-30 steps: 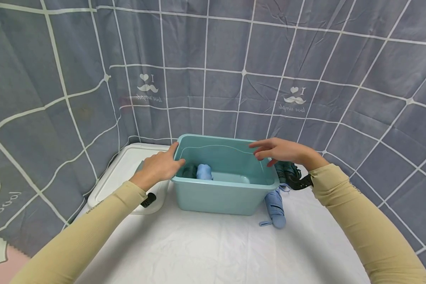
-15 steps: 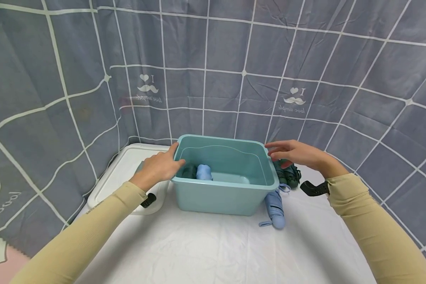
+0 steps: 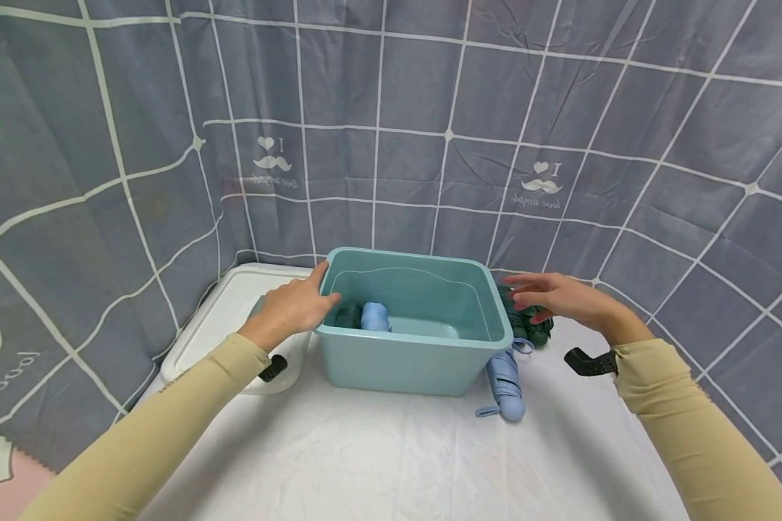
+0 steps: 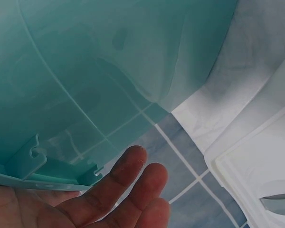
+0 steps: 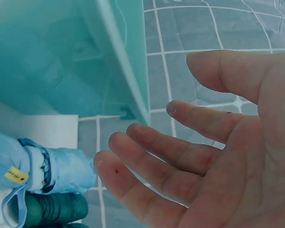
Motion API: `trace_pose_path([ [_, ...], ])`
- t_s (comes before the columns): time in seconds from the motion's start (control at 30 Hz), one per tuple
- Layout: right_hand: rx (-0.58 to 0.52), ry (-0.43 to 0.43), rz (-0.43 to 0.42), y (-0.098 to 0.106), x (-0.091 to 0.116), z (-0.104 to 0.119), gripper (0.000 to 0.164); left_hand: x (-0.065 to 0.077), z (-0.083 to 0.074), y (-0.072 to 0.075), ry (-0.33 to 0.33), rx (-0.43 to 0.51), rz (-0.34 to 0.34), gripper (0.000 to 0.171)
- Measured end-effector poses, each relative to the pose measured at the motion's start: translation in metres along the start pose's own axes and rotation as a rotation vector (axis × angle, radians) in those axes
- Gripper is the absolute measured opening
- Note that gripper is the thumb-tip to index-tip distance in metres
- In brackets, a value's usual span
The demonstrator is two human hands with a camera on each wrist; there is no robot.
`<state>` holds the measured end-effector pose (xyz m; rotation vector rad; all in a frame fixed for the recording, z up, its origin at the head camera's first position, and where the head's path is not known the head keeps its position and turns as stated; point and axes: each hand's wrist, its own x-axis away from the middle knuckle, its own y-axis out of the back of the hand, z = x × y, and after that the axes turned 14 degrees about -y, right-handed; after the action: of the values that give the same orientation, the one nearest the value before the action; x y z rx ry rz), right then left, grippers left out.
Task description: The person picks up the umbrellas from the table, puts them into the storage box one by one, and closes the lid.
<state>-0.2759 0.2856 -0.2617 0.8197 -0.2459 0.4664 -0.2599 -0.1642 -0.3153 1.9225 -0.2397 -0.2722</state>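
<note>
A teal plastic storage bin [image 3: 410,362] stands on the white-covered table. My left hand [image 3: 293,304] holds its left rim, thumb over the edge and fingers along the outside; in the left wrist view those fingers stretch loosely below the rim. Inside the bin, at its left end, lie a dark green bundle [image 3: 348,315] and a light blue bundle [image 3: 374,316]. My right hand [image 3: 560,298] hovers beyond the right end with loosely spread fingers and holds nothing. It overlaps dark green folded umbrellas [image 3: 539,329]. A blue folded umbrella [image 5: 69,168] with a wrist strap lies close by.
To the left of the bin, partly behind my left forearm, lies a white lid [image 3: 224,307] with a grey handle [image 4: 280,204]. Grey curtains [image 3: 404,145] with white grid lines hang close behind the bin and at both sides.
My right hand has moved from over the bin's right rim outward to the right and lower, towards the dark green umbrellas. The left hand and bin stay in place.
</note>
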Motion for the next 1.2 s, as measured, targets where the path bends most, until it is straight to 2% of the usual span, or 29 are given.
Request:
trace_pose_path([
  [0.83, -0.112, -0.061, -0.001, -0.024, -0.015, -0.054, 0.063, -0.002, 0.002, -0.001, 0.015, -0.011, 0.01, 0.079],
  [1.2, -0.155, -0.059, 0.003, -0.029, -0.02, -0.077, 0.074, -0.001, 0.002, -0.001, 0.005, -0.009, 0.006, 0.078],
])
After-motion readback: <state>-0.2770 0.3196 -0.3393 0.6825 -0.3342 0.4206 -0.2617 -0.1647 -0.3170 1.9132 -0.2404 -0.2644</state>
